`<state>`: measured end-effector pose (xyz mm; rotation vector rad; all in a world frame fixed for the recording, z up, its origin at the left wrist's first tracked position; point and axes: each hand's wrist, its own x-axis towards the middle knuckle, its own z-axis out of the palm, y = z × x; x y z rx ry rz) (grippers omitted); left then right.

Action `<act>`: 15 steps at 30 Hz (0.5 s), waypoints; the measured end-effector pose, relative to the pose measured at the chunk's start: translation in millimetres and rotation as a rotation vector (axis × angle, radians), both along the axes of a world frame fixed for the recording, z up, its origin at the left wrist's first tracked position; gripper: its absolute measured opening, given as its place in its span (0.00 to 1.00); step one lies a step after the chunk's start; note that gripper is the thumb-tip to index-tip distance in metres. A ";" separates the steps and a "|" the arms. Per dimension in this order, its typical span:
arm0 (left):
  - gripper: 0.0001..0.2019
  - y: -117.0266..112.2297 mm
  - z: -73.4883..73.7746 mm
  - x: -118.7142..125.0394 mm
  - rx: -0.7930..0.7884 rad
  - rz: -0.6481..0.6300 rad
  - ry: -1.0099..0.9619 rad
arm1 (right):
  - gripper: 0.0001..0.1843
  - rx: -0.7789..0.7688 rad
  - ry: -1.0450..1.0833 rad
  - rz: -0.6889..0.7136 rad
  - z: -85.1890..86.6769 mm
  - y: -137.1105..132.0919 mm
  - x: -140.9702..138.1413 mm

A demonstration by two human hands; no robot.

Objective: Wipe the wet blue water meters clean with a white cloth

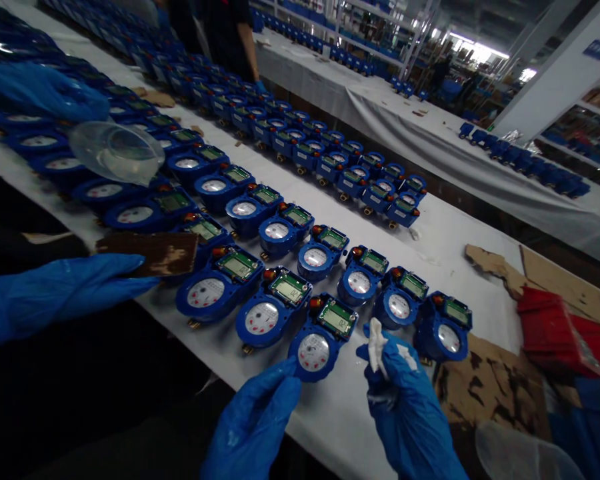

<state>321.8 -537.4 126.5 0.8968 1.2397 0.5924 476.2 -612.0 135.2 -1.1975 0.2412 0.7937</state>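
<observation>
My left hand (255, 420) wears a blue glove. Its thumb and fingers pinch the near rim of a blue water meter (313, 351), which has a round white dial and an exposed green board with a small display. In my right hand (405, 393), also blue-gloved, a crumpled white tissue (377, 345) is gripped between the fingers, just right of that meter. Beside it in the same row stand a second meter (261, 318) and a third meter (206, 292), both with dials facing up. Another meter (359, 281) stands behind, in the second row.
At the left, a co-worker's gloved hands hold a clear plastic cup (117, 153) and a brown board (167, 255) over the meters. Cardboard (485, 390), a red packet (550, 330) and a translucent container (523, 453) lie to the right. More meters line the white-covered table (345, 420).
</observation>
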 end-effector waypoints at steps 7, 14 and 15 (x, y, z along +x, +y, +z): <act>0.24 -21.0 20.3 7.7 0.122 -0.384 -0.115 | 0.17 0.222 0.389 -0.040 13.0 -16.2 -40.8; 0.30 -41.4 29.3 2.7 0.197 -0.469 -0.121 | 0.14 0.384 0.294 0.001 23.2 -33.6 -74.3; 0.30 -42.7 31.6 1.8 0.190 -0.437 -0.133 | 0.13 0.408 0.271 0.000 23.8 -34.7 -78.3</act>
